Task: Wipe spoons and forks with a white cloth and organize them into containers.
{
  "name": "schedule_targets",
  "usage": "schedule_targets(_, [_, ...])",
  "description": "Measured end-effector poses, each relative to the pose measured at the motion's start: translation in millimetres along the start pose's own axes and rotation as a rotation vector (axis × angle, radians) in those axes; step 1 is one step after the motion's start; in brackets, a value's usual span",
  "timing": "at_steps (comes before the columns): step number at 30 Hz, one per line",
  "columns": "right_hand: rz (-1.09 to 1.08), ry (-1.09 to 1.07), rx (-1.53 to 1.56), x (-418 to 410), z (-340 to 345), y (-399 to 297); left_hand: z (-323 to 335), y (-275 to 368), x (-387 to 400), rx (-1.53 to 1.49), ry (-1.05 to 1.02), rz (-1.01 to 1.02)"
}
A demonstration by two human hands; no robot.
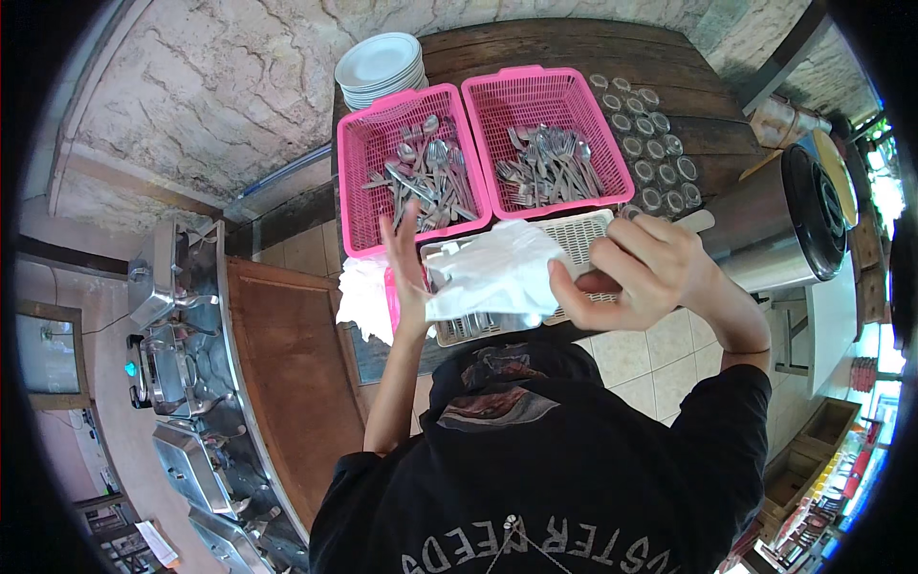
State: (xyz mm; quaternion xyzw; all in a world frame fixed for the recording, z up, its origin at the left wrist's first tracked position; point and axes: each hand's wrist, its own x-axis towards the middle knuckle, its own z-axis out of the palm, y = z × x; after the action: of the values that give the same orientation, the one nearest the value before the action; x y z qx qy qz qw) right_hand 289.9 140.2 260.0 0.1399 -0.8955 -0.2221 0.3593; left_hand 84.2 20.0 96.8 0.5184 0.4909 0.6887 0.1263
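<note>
A white cloth, blurred, hangs between my two hands above the cutlery baskets. My left hand is at its left edge with the fingers stretched up; the thumb is hidden behind the cloth. On the other side, my right hand has curled fingers, and its thumb meets the cloth's right edge. Whether this hand grips anything is unclear. Below the cloth is a cream plastic basket with metal cutlery in it. A second cream basket lies partly under my right hand.
Two pink baskets of forks and spoons stand on the wooden table. Stacked white plates are behind. Several upturned glasses and a steel container stand right. Chafing dishes line a left counter.
</note>
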Motion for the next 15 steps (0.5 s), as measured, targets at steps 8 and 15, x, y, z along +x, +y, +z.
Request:
schedule_targets(8, [-0.03, 0.211, 0.081, 10, 6, -7, 40, 2, -13, -0.321, -0.125, -0.297])
schedule_targets(15, [-0.009, 0.145, 0.022, 7, 14, -2, 62, 7, -60, -0.214, -0.078, -0.343])
